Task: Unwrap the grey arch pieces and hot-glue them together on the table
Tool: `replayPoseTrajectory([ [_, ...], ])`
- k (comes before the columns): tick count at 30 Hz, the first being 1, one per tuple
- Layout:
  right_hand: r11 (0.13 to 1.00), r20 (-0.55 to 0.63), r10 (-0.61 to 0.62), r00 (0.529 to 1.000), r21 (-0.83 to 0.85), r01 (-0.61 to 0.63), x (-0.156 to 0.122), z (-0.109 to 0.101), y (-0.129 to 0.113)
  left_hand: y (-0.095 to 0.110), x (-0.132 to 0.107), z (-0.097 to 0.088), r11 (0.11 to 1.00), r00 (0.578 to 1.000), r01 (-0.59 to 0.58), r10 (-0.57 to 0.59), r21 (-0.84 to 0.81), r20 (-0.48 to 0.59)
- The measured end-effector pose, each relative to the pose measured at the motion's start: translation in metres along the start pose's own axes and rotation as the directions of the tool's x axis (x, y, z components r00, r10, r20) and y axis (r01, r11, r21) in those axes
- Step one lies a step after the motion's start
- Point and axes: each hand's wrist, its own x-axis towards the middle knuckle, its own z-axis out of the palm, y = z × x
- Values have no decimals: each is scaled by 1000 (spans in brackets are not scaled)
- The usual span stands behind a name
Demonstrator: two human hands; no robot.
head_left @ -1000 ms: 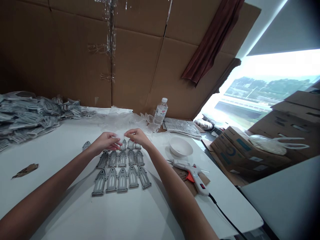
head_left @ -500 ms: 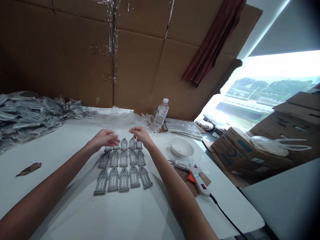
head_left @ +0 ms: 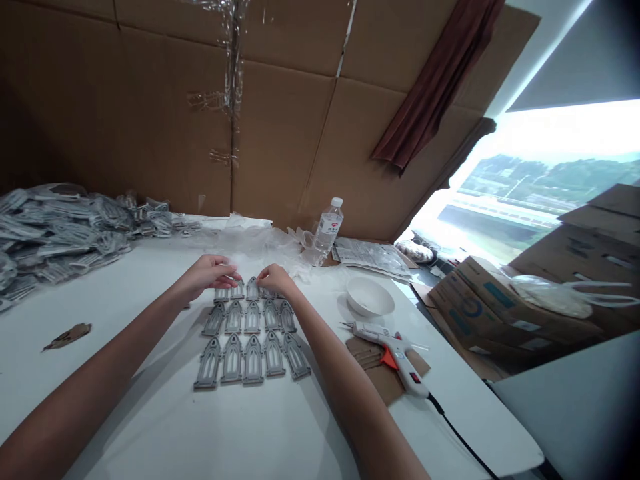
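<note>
Several grey arched window-shaped pieces [head_left: 253, 360] lie in three rows on the white table [head_left: 165, 427]. Over the left end of the back row is my left hand [head_left: 213, 275], its fingers stretched and slightly apart, with nothing visible in it. My right hand [head_left: 276, 279] is at the right part of the same row, fingertips pinched together and lowered against the pieces there. What those fingertips hold, if anything, is hidden. Between the two hands, one arched piece [head_left: 253, 289] of the back row shows fully.
A large heap of similar grey pieces [head_left: 65, 230] fills the back left. To the right are a white bowl [head_left: 370, 297], a glue gun [head_left: 390, 347] on cardboard, and its black cable. A water bottle [head_left: 329, 225] stands behind. A brown scrap [head_left: 67, 337] lies left.
My right hand has lowered from above the back row down to the pieces. My left hand stays nearly in place. The whole view has shifted slightly.
</note>
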Motion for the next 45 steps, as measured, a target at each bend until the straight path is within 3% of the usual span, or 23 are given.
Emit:
replayPoseTrajectory([
  [5, 995, -78, -1, 997, 97, 9, -2, -5, -11, -4, 3, -1, 1000, 1000, 11, -12, 7, 22],
  [14, 906, 19, -56, 998, 420, 43, -11, -8, -37, -6, 5, 0, 1000, 1000, 15, -15, 14, 23],
  [22, 882, -97, -92, 991, 454, 127, -13, -5, -41, -3, 3, -1, 999, 1000, 20, -20, 28, 4],
  [29, 834, -183, -47, 982, 533, 140, -10, -5, -37, -4, 4, -2, 999, 999, 35, -36, 25, 15],
  [35, 844, -239, -87, 967, 498, 199, -3, 0, -25, -1, 5, -15, 999, 998, 38, -39, -12, -57],
  [40, 880, -140, -215, 966, 400, 254, 2, 21, -16, 1, 6, -29, 1000, 995, -4, 2, -15, -100],
  [45, 897, -67, -370, 927, 234, 375, 6, 32, -10, 0, 7, -34, 1000, 995, -20, 19, -12, -96],
])
